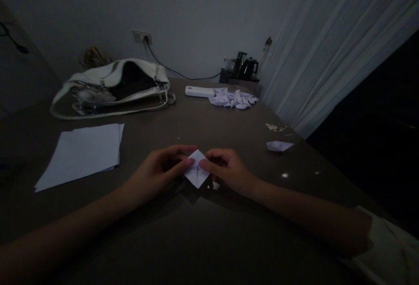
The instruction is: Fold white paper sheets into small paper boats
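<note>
A small folded white paper (197, 179), diamond-shaped with creases crossing its middle, is held up just above the table between my two hands. My left hand (163, 165) grips its left side, thumb on the front face and fingers behind. On the right side my right hand (231, 169) pinches it the same way, its thumb near the centre crease. Off to the right lies a single folded paper boat (279, 146). The fingers behind the paper are partly hidden.
A stack of white paper sheets (85, 152) lies at the left. Behind it sits an open white handbag (131, 69). Several folded paper pieces (234, 98) are heaped beside a white handle-like object (199, 92). A black kettle (249, 67) stands in the far corner, near a curtain (304, 49).
</note>
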The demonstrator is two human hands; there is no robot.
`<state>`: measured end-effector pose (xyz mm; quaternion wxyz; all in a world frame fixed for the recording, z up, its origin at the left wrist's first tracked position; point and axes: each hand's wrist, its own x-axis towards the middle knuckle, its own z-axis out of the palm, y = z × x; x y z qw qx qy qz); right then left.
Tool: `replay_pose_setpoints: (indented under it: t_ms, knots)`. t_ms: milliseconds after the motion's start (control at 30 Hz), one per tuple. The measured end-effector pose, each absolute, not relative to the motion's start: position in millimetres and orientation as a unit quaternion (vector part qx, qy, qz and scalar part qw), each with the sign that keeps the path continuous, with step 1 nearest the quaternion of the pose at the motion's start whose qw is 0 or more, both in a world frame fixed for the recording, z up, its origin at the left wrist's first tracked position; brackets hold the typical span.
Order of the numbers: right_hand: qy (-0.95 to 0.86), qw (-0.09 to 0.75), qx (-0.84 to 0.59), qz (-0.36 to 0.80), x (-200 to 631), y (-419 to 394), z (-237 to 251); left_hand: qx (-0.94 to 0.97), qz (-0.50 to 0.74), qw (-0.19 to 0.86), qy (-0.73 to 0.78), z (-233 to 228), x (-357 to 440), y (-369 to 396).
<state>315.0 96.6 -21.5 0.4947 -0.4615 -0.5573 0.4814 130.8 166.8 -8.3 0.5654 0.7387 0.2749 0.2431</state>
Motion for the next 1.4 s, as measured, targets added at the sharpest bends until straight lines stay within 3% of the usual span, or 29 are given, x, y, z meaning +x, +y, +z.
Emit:
replay_pose_setpoints:
  t_ms: [1000, 1400]
  knots:
    - [-0.618, 0.458, -0.473, 0.430, 316.7, 96.4, -22.5, 0.771, 0.223, 0.532, 0.268, -12.0, 129.6, 168.3]
    - [-0.556, 0.527, -0.459, 0.450, 314.5, 96.7, -24.2, 0.746, 0.216, 0.566, 0.276, -12.2, 130.4, 169.4]
